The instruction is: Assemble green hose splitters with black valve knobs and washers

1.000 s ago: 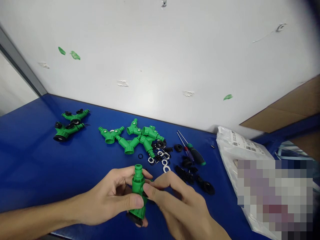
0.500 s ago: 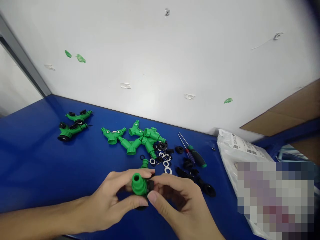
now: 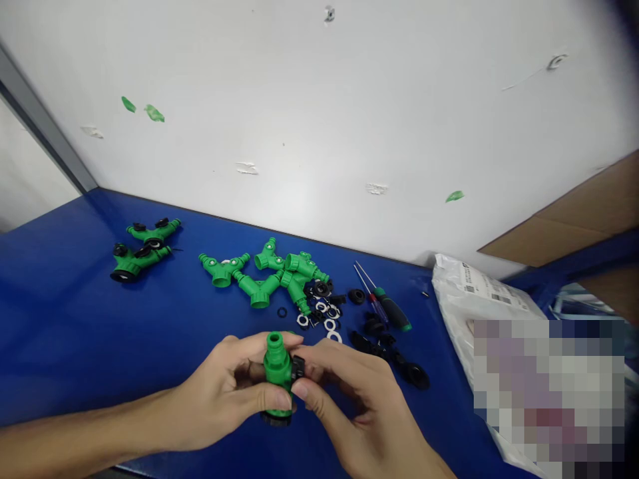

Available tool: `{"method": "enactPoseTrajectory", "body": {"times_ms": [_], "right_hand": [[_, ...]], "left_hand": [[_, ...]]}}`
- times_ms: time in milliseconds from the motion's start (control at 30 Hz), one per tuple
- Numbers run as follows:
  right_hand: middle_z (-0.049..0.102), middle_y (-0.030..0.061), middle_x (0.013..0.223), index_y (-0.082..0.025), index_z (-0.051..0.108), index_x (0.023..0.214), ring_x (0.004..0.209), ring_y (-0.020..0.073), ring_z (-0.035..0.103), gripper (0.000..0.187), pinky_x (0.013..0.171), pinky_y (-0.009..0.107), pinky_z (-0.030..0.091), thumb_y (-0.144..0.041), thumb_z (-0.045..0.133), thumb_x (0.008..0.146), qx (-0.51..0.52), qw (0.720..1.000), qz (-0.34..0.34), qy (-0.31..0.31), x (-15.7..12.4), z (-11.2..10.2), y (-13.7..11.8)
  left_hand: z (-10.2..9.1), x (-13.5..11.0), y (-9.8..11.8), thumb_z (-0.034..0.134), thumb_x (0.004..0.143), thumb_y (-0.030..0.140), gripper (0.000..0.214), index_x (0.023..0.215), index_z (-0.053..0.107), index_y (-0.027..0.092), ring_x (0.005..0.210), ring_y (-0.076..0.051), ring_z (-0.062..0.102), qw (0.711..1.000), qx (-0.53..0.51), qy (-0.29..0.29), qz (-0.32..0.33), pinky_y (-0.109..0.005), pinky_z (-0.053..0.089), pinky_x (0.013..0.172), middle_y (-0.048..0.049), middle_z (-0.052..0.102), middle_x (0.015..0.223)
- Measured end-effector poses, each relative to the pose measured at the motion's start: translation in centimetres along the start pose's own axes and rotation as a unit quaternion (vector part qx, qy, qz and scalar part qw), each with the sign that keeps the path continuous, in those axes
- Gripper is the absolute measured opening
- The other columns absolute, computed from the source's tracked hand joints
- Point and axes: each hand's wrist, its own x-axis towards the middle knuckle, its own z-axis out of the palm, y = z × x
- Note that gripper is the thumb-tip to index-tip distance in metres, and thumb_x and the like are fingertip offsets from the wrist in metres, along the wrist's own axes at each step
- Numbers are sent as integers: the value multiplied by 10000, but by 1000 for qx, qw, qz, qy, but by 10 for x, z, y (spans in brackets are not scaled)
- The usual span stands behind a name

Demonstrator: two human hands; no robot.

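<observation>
left hand (image 3: pixel 229 379) clamps green fitting (image 3: pixel 276 364), partly finger-hidden; right hand (image 3: pixel 362 392) pinches black knob (image 3: pixel 298 367).

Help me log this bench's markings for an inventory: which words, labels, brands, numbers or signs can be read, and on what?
No text can be read here.
White plastic bag: dark printed marks, too small and blurred to read.
Pixelated patch over the bag: nothing legible.
Held green fitting: no lettering visible.
Green-and-black screwdriver: no lettering visible.
</observation>
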Motion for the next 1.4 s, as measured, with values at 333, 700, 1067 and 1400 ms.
{"method": "enactPoseTrajectory", "body": {"times_ms": [333, 700, 1067, 1400], "right_hand": [[670, 41, 844, -166, 649, 1043, 713, 151, 629, 141, 658, 267, 540, -109, 559, 951, -74, 993, -64, -72, 9, -11, -1], [693, 149, 1046, -114, 639, 1165, 973, 197, 685, 208, 781, 302, 619, -143, 552, 978, -173, 956, -230, -59, 19, -25, 3], [655, 122, 711, -53, 641, 871, 642, 191, 602, 238, 555, 323, 548, -140, 468, 1009, -226, 916, -331, 17, 19, -10, 6], [651, 74, 712, -106, 620, 895, 664, 163, 610, 126, 581, 270, 540, -159, 551, 986, -163, 955, -246, 31, 16, -1, 1]], "left_hand": [[-1, 7, 9, 783, 802, 335, 457, 1217, 663, 186, 727, -169, 729, 982, -169, -49, -65, -311, 619, 713, -28, 707, 900], [-5, 5, 11, 735, 848, 351, 398, 1194, 650, 174, 722, -200, 764, 982, -170, -70, -49, -288, 626, 664, -23, 694, 858], [6, -4, 9, 718, 867, 291, 282, 1131, 667, 205, 835, -164, 724, 981, -183, -62, -6, -315, 617, 802, -24, 707, 966], [0, -4, -2, 735, 854, 221, 347, 1193, 666, 253, 817, -186, 733, 985, -156, -22, 63, -303, 602, 745, -14, 751, 953]]}}
